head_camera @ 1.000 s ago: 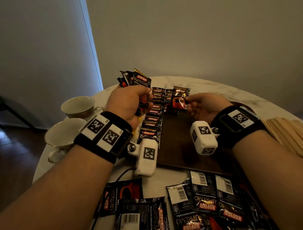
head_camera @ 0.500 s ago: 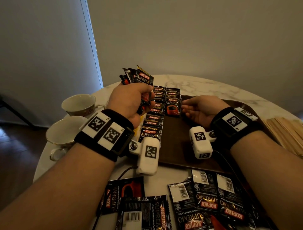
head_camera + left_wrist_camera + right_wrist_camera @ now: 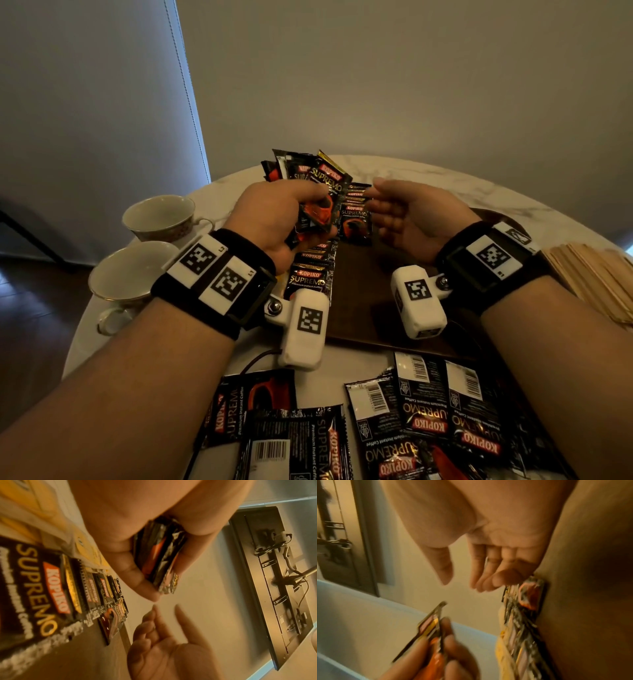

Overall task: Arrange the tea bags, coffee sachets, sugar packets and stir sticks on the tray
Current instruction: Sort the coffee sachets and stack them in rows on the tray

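Note:
My left hand (image 3: 291,219) grips a fanned bunch of black Kopiko coffee sachets (image 3: 315,181) above the left side of the dark wooden tray (image 3: 370,301). The left wrist view shows the bunch (image 3: 159,561) clamped between thumb and fingers. My right hand (image 3: 387,209) hovers palm-up just right of the bunch, fingers straight, holding nothing. On the tray a row of overlapping sachets (image 3: 311,274) runs front to back, with a second short row (image 3: 356,219) beside it. In the right wrist view the empty right hand (image 3: 462,577) reaches toward the left hand's sachets (image 3: 429,626).
Two teacups (image 3: 161,216) (image 3: 126,270) stand on the marble table (image 3: 428,178) at the left. Loose coffee sachets (image 3: 411,418) lie face-down at the near edge. A pile of wooden stir sticks (image 3: 596,274) sits at the right. Yellow packets (image 3: 42,507) lie left of the rows.
My right hand laid a sachet on the second row on the tray, let go, and has lifted back toward the bunch in my left hand. The left hand kept its grip.

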The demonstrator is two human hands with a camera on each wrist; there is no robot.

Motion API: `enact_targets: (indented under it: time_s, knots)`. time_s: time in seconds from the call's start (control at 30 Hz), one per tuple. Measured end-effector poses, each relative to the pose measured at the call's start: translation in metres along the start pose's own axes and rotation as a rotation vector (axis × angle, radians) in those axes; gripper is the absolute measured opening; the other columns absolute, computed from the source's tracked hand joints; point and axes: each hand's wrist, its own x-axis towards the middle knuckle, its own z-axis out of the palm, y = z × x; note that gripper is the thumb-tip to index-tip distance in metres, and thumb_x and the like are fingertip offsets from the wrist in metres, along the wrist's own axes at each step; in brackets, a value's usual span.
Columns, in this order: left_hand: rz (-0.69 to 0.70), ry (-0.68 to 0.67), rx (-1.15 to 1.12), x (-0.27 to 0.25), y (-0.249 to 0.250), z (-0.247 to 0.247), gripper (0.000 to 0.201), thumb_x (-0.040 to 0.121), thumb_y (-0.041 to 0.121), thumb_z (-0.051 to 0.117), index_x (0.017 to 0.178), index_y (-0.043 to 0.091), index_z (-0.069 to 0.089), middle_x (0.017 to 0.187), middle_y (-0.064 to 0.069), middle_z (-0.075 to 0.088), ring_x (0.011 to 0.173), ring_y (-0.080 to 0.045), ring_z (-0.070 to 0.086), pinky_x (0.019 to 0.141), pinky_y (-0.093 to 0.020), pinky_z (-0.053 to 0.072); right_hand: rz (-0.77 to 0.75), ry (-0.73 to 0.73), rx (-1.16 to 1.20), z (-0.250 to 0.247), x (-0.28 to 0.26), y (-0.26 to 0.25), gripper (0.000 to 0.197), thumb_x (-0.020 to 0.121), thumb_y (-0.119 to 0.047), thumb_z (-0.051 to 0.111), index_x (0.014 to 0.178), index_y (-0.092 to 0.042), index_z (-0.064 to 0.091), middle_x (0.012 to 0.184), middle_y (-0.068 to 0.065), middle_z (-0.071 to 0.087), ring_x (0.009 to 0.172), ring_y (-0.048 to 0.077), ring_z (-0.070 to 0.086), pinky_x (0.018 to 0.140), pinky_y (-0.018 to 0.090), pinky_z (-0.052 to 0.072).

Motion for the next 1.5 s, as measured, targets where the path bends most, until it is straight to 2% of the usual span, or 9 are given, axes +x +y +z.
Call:
enact_targets:
  time_s: [0.13, 0.37, 0.6, 0.83, 1.0, 1.1, 1.23, 1.37, 1.5]
  knots:
    - [-0.017, -0.1, 0.051, -0.005, 0.0, 0.002, 0.019, 0.09, 0.009, 0.075, 0.108, 0.005, 0.073, 0.093, -0.013, 0.077, 0.078, -0.026, 0.077, 0.065, -0.037, 0.063, -0.104, -0.257, -0.06, 0.012, -0.015, -0.001, 0.024, 0.08, -0.032, 0.079, 0.096, -0.016, 0.069, 0.088, 0.004, 0.067, 0.073, 0.017, 0.059, 0.073, 0.035, 0.048]
    - [-0.038, -0.135, 0.077, -0.007, 0.001, 0.001, 0.027, 0.087, 0.007, 0.076, 0.113, 0.004, 0.072, 0.103, -0.016, 0.078, 0.085, -0.029, 0.078, 0.064, -0.032, 0.061, -0.225, -0.182, 0.102, 0.011, -0.018, -0.006, 0.015, 0.092, -0.003, 0.065, 0.102, -0.013, 0.065, 0.087, 0.006, 0.075, 0.069, 0.014, 0.07, 0.061, 0.027, 0.056]
    - [0.002, -0.104, 0.152, -0.009, 0.001, 0.002, 0.019, 0.084, 0.002, 0.078, 0.102, 0.004, 0.073, 0.095, -0.014, 0.078, 0.074, -0.023, 0.077, 0.068, -0.034, 0.064, -0.209, -0.217, 0.067, 0.014, -0.023, -0.005, 0.051, 0.078, -0.009, 0.074, 0.128, 0.0, 0.063, 0.112, 0.017, 0.074, 0.092, 0.028, 0.073, 0.092, 0.051, 0.055]
    - [0.011, -0.102, 0.186, -0.01, 0.001, 0.004, 0.019, 0.085, 0.001, 0.078, 0.103, 0.005, 0.071, 0.086, -0.01, 0.08, 0.068, -0.02, 0.076, 0.068, -0.034, 0.063, -0.18, -0.025, 0.196, 0.018, -0.021, -0.006, 0.024, 0.1, -0.017, 0.06, 0.118, -0.004, 0.069, 0.101, 0.013, 0.076, 0.076, 0.022, 0.075, 0.054, 0.029, 0.057]
    - [-0.003, -0.025, 0.146, -0.004, 0.0, 0.002, 0.022, 0.086, 0.002, 0.078, 0.107, 0.005, 0.071, 0.1, -0.016, 0.078, 0.084, -0.029, 0.077, 0.074, -0.039, 0.064, -0.238, 0.023, 0.093, 0.017, -0.018, -0.003, 0.018, 0.093, -0.024, 0.073, 0.1, -0.008, 0.071, 0.081, 0.004, 0.075, 0.069, 0.016, 0.07, 0.057, 0.025, 0.056]
    - [-0.012, 0.011, 0.094, 0.0, 0.001, 0.0, 0.024, 0.086, 0.005, 0.078, 0.109, 0.005, 0.071, 0.103, -0.016, 0.077, 0.09, -0.032, 0.078, 0.064, -0.033, 0.061, -0.215, -0.05, 0.084, 0.014, -0.018, -0.004, 0.013, 0.091, -0.006, 0.071, 0.104, -0.008, 0.07, 0.086, 0.007, 0.074, 0.071, 0.014, 0.07, 0.064, 0.026, 0.06]
    - [-0.03, 0.011, 0.101, 0.002, -0.001, -0.001, 0.022, 0.086, 0.012, 0.08, 0.106, 0.006, 0.073, 0.094, -0.012, 0.079, 0.086, -0.027, 0.077, 0.077, -0.037, 0.062, -0.22, 0.011, 0.087, 0.014, -0.014, -0.005, 0.013, 0.091, 0.002, 0.068, 0.099, -0.007, 0.07, 0.08, 0.006, 0.073, 0.067, 0.013, 0.07, 0.063, 0.026, 0.06]
    - [-0.027, 0.052, 0.083, 0.005, 0.001, -0.005, 0.016, 0.09, 0.018, 0.077, 0.101, 0.007, 0.075, 0.087, -0.009, 0.075, 0.072, -0.019, 0.071, 0.062, -0.029, 0.06, -0.06, 0.18, 0.124, 0.002, -0.001, 0.001, 0.019, 0.09, 0.004, 0.064, 0.108, 0.0, 0.067, 0.08, 0.009, 0.07, 0.06, 0.013, 0.067, 0.057, 0.024, 0.058]
    - [-0.015, 0.074, 0.07, 0.006, 0.002, -0.007, 0.013, 0.092, 0.016, 0.074, 0.101, 0.006, 0.074, 0.088, -0.01, 0.075, 0.073, -0.019, 0.071, 0.068, -0.03, 0.061, 0.108, 0.201, -0.023, -0.008, 0.006, 0.007, 0.016, 0.092, 0.004, 0.064, 0.106, -0.004, 0.066, 0.081, 0.009, 0.066, 0.067, 0.017, 0.065, 0.061, 0.026, 0.058]
